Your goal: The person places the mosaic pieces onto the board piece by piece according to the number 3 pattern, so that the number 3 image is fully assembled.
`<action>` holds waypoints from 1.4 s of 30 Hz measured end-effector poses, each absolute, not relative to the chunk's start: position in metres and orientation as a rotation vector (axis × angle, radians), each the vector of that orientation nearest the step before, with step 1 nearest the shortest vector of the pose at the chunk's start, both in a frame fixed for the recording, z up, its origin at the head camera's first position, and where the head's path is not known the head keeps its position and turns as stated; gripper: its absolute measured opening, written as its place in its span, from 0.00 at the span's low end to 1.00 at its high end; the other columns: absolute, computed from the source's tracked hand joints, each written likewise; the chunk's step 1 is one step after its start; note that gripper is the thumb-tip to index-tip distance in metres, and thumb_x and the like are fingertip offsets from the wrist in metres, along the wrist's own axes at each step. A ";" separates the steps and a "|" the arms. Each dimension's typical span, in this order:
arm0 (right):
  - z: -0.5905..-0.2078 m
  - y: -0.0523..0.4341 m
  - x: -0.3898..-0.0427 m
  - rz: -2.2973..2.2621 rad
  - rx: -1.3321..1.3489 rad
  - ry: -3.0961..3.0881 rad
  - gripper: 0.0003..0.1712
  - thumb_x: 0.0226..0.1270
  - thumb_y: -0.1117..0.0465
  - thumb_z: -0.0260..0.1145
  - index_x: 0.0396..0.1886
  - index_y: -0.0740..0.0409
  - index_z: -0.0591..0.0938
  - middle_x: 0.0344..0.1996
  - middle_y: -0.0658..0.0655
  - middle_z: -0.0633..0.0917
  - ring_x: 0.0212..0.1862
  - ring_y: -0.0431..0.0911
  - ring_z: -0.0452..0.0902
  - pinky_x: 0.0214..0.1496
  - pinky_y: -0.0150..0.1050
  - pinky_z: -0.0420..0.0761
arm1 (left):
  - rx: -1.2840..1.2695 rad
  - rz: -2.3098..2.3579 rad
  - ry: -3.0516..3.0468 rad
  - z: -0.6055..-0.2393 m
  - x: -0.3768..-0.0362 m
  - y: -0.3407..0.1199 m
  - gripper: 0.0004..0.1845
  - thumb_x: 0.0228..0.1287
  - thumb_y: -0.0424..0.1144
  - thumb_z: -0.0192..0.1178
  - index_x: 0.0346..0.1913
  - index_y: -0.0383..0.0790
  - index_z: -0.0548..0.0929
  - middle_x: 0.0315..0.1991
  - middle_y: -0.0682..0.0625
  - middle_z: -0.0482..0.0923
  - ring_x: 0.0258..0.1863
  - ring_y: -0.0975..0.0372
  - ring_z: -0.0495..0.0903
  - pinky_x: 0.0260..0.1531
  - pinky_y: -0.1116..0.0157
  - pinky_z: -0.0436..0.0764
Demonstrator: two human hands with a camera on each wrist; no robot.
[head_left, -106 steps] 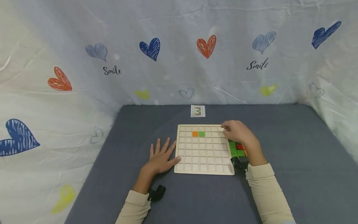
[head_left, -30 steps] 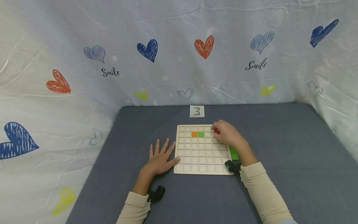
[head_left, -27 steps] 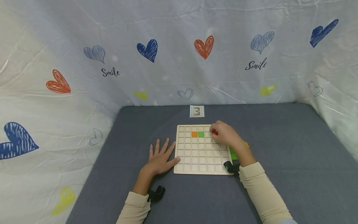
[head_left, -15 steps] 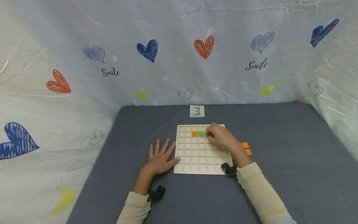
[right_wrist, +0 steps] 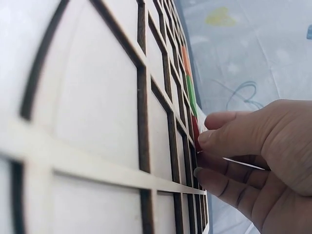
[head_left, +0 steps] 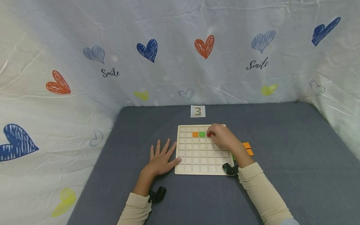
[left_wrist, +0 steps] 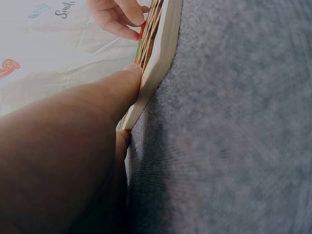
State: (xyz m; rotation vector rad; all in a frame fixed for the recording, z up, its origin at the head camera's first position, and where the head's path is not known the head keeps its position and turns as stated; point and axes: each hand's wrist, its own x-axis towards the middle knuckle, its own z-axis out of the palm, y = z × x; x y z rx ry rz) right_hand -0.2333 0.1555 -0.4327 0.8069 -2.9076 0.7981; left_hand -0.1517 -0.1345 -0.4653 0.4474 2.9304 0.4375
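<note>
A wooden grid board point(head_left: 201, 162) lies on the grey table. In its second row sit an orange tile point(head_left: 195, 134) and a green tile point(head_left: 202, 134) side by side. My right hand point(head_left: 211, 133) pinches a red tile point(head_left: 209, 134) at the cell just right of the green one. In the right wrist view my fingertips point(right_wrist: 207, 137) hold the red tile point(right_wrist: 195, 130) down at the grid. My left hand point(head_left: 161, 154) lies flat on the table, its thumb point(left_wrist: 127, 78) against the board's left edge point(left_wrist: 163, 46).
Two orange tiles point(head_left: 248, 148) lie on the table right of the board, and a bit of green tile point(head_left: 233, 157) shows beside my right forearm. A small pattern card point(head_left: 198, 111) lies beyond the board. White heart-print sheeting point(head_left: 180, 56) walls the table.
My right hand has moved left from the tile pile across the board, carrying the red tile to the cell beside the green one. The orange tiles are now uncovered. The left hand has stayed put.
</note>
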 end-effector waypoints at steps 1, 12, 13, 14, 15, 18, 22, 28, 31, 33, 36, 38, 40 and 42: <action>-0.433 0.155 -0.234 0.791 0.806 -2.909 0.13 0.58 0.74 0.58 0.36 0.58 0.84 0.35 0.53 0.81 0.38 0.44 0.74 0.40 0.40 0.75 | 0.447 0.436 2.931 -0.465 -0.152 -0.134 0.39 0.58 0.71 0.38 0.70 0.61 0.46 0.71 0.52 0.37 0.67 0.47 0.28 0.58 0.42 0.30; -0.430 0.155 -0.233 0.855 0.774 -2.945 0.13 0.59 0.72 0.59 0.39 0.58 0.84 0.36 0.53 0.82 0.35 0.44 0.74 0.37 0.40 0.75 | 0.459 0.437 2.939 -0.466 -0.153 -0.135 0.39 0.58 0.71 0.37 0.70 0.61 0.46 0.71 0.52 0.37 0.67 0.47 0.28 0.58 0.42 0.29; -0.429 0.154 -0.233 0.869 0.775 -2.946 0.13 0.59 0.72 0.59 0.40 0.58 0.84 0.36 0.54 0.82 0.35 0.44 0.74 0.37 0.40 0.75 | 0.462 0.439 2.941 -0.466 -0.154 -0.135 0.39 0.58 0.71 0.37 0.70 0.61 0.46 0.71 0.51 0.37 0.67 0.47 0.28 0.58 0.42 0.30; -0.429 0.154 -0.233 0.887 0.776 -2.948 0.13 0.59 0.72 0.59 0.41 0.58 0.83 0.37 0.54 0.82 0.36 0.45 0.74 0.37 0.40 0.74 | 0.463 0.438 2.943 -0.466 -0.154 -0.135 0.39 0.58 0.71 0.37 0.70 0.61 0.46 0.71 0.51 0.37 0.67 0.47 0.28 0.58 0.42 0.30; -0.428 0.154 -0.233 0.901 0.776 -2.949 0.14 0.59 0.72 0.59 0.42 0.58 0.83 0.37 0.55 0.82 0.36 0.45 0.74 0.36 0.40 0.74 | 0.464 0.437 2.944 -0.466 -0.154 -0.135 0.39 0.58 0.71 0.37 0.70 0.61 0.46 0.71 0.52 0.37 0.67 0.47 0.28 0.58 0.42 0.30; -0.427 0.154 -0.233 0.939 0.788 -2.946 0.15 0.59 0.72 0.58 0.45 0.60 0.82 0.40 0.56 0.82 0.38 0.46 0.75 0.36 0.40 0.74 | 0.463 0.432 2.943 -0.467 -0.154 -0.135 0.39 0.58 0.71 0.36 0.70 0.61 0.45 0.71 0.52 0.37 0.67 0.47 0.28 0.58 0.42 0.29; -0.425 0.155 -0.233 1.008 0.772 -2.952 0.17 0.61 0.73 0.55 0.48 0.60 0.80 0.43 0.57 0.81 0.40 0.47 0.75 0.35 0.40 0.73 | 0.456 0.420 2.940 -0.467 -0.155 -0.135 0.40 0.58 0.72 0.36 0.70 0.62 0.44 0.71 0.52 0.36 0.67 0.47 0.28 0.58 0.42 0.29; -0.423 0.160 -0.233 1.025 0.794 -2.943 0.17 0.64 0.72 0.53 0.49 0.60 0.80 0.44 0.57 0.81 0.44 0.48 0.76 0.40 0.42 0.76 | 0.450 0.431 2.939 -0.467 -0.155 -0.134 0.39 0.58 0.71 0.36 0.70 0.62 0.45 0.71 0.53 0.36 0.67 0.47 0.28 0.58 0.42 0.29; -0.424 0.165 -0.232 1.031 0.819 -2.928 0.15 0.64 0.71 0.53 0.47 0.60 0.80 0.43 0.57 0.81 0.43 0.48 0.76 0.41 0.44 0.76 | 0.444 0.421 2.931 -0.468 -0.154 -0.134 0.40 0.58 0.72 0.36 0.70 0.62 0.44 0.71 0.53 0.35 0.67 0.47 0.27 0.58 0.42 0.29; -0.424 0.171 -0.231 1.035 0.834 -2.923 0.14 0.65 0.71 0.54 0.47 0.61 0.81 0.43 0.57 0.81 0.43 0.49 0.76 0.42 0.44 0.76 | 0.438 0.418 2.927 -0.469 -0.153 -0.135 0.40 0.57 0.72 0.35 0.70 0.62 0.44 0.71 0.53 0.35 0.67 0.47 0.27 0.58 0.42 0.29; -0.427 0.182 -0.227 1.056 0.849 -2.921 0.14 0.64 0.70 0.54 0.47 0.61 0.81 0.43 0.57 0.81 0.43 0.48 0.76 0.43 0.44 0.76 | 0.430 0.412 2.934 -0.470 -0.152 -0.135 0.40 0.57 0.72 0.35 0.70 0.62 0.44 0.71 0.53 0.35 0.67 0.48 0.27 0.58 0.43 0.28; -0.427 0.191 -0.224 1.074 0.857 -2.922 0.15 0.64 0.69 0.54 0.48 0.60 0.80 0.43 0.56 0.81 0.44 0.47 0.76 0.43 0.44 0.75 | 0.428 0.423 2.942 -0.470 -0.151 -0.135 0.40 0.57 0.72 0.36 0.70 0.61 0.45 0.71 0.53 0.35 0.67 0.48 0.27 0.58 0.43 0.28; -0.427 0.201 -0.220 1.088 0.852 -2.918 0.14 0.64 0.69 0.55 0.48 0.60 0.80 0.43 0.56 0.81 0.44 0.47 0.76 0.43 0.45 0.75 | 0.430 0.423 2.945 -0.470 -0.152 -0.135 0.40 0.57 0.72 0.36 0.70 0.61 0.45 0.71 0.53 0.36 0.67 0.48 0.27 0.58 0.43 0.28; -0.426 0.210 -0.216 1.092 0.839 -2.922 0.14 0.63 0.68 0.57 0.48 0.60 0.80 0.43 0.56 0.81 0.45 0.48 0.76 0.44 0.45 0.75 | 0.434 0.429 2.945 -0.470 -0.152 -0.135 0.40 0.57 0.72 0.36 0.70 0.61 0.46 0.71 0.53 0.36 0.67 0.48 0.27 0.58 0.43 0.28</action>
